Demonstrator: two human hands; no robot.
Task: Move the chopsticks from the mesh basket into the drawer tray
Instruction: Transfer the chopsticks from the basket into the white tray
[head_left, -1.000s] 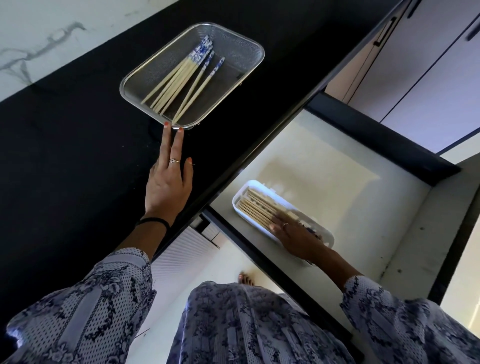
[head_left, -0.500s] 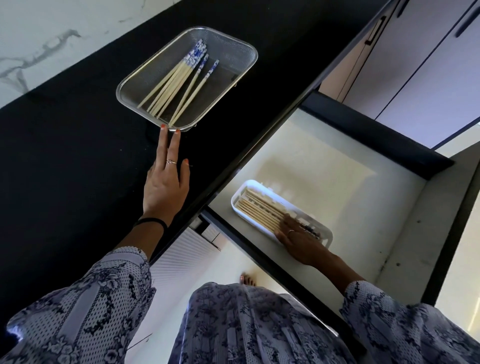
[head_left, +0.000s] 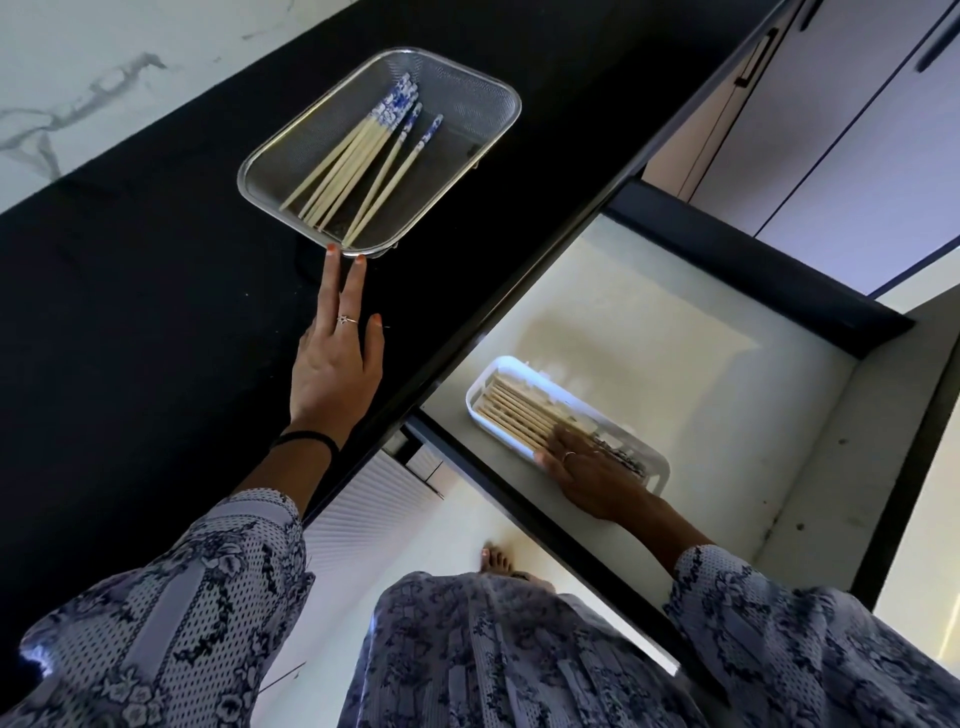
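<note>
- We look down on a black countertop (head_left: 130, 338), where a mesh basket (head_left: 478, 93) sits in the upper centre of the frame, holding a loose bundle of chopsticks (head_left: 358, 161) with blue-and-white patterned tops
- The left hand (head_left: 335, 374) lies flat on the counter just below the basket, fingers extended and close together, its two longest fingertips (head_left: 332, 254) touching the basket's near rim; it holds nothing
- The chopsticks in the basket lie just beyond those fingertips, their plain ends pointing toward the hand, apart from it and separated by the rim
- At right of centre, an open drawer (head_left: 649, 322) with a pale floor holds a white drawer tray (head_left: 480, 397), in which a row of chopsticks (head_left: 519, 415) lies side by side
- The right hand (head_left: 597, 473) rests palm down over the lower right end of the tray, fingers spread slightly and laid across the chopsticks there; we cannot tell whether any stick is gripped beneath it
- Patterned sleeves (head_left: 171, 623) fill the bottom of the frame
</note>
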